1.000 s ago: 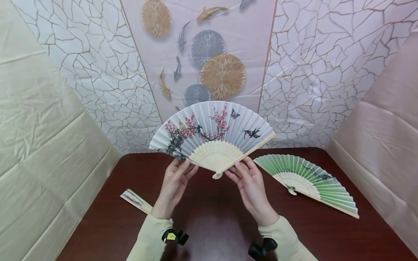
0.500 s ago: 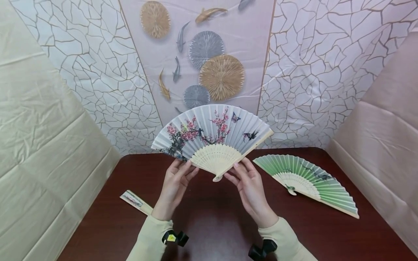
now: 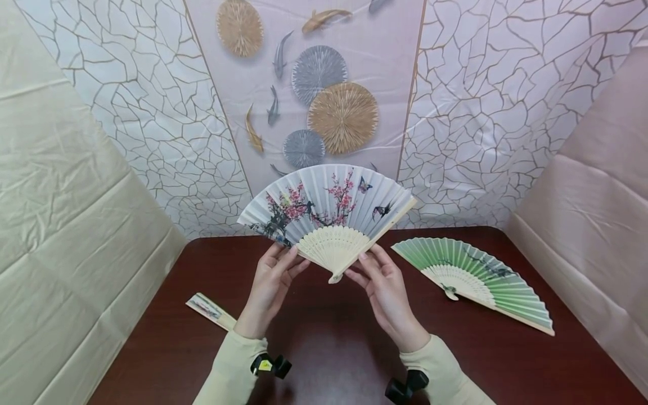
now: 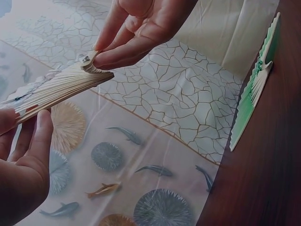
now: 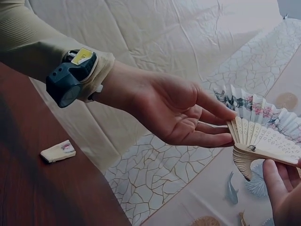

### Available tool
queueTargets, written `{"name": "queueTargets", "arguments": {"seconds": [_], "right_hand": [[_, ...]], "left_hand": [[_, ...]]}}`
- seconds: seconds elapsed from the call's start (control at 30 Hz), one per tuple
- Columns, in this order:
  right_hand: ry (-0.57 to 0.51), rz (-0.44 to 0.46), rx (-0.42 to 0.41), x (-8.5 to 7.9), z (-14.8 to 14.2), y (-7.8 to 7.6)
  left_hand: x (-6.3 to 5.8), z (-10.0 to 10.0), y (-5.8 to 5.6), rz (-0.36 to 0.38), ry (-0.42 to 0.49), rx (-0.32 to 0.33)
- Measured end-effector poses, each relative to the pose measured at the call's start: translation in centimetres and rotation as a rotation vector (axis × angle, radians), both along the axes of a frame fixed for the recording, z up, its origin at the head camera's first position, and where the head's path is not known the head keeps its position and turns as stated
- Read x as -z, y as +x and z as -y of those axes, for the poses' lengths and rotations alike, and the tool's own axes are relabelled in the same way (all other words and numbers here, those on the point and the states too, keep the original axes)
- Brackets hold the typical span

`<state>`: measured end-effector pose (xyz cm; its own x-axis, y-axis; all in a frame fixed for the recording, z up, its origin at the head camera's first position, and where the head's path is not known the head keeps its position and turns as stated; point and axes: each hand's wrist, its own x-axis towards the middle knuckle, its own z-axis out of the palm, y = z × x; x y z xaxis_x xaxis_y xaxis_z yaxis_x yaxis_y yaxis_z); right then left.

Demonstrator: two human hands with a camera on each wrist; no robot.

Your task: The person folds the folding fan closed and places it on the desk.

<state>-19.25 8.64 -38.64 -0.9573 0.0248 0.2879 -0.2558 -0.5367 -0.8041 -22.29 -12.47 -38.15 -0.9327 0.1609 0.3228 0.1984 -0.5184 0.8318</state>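
Observation:
A spread white folding fan [image 3: 331, 205] with pink blossoms, a butterfly and a dark bird is held up between both hands, above the table. My left hand [image 3: 270, 289] pinches its left outer stick between thumb and fingers. On the other side my right hand [image 3: 390, 298] pinches the right outer stick near the pivot. In the right wrist view the pale pierced ribs [image 5: 263, 136] meet at a curved pivot end, which hangs below the fingers. Seen edge-on in the left wrist view, the fan's ribs [image 4: 61, 87] run between the two hands.
A green folding fan [image 3: 481, 275] lies spread on the dark red table [image 3: 324, 349] at right. Left of the left wrist lies a folded fan [image 3: 210, 310], partly hidden by the arm. Patterned cloth [image 3: 455, 140] hangs behind, and pale cloth [image 3: 76, 236] walls the left side.
The white fan has narrowed somewhat, its right edge swinging up and inward, and its top sits slightly lower. The right hand has shifted a little to the left. Both hands keep their hold.

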Motion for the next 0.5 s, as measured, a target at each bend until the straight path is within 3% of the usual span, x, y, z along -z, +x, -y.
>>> {"name": "queueTargets", "arguments": {"seconds": [0.5], "right_hand": [[0.07, 0.063, -0.02, 0.35, -0.43, -0.17]], "left_hand": [[0.03, -0.41, -0.29, 0.006, -0.063, -0.04]]}}
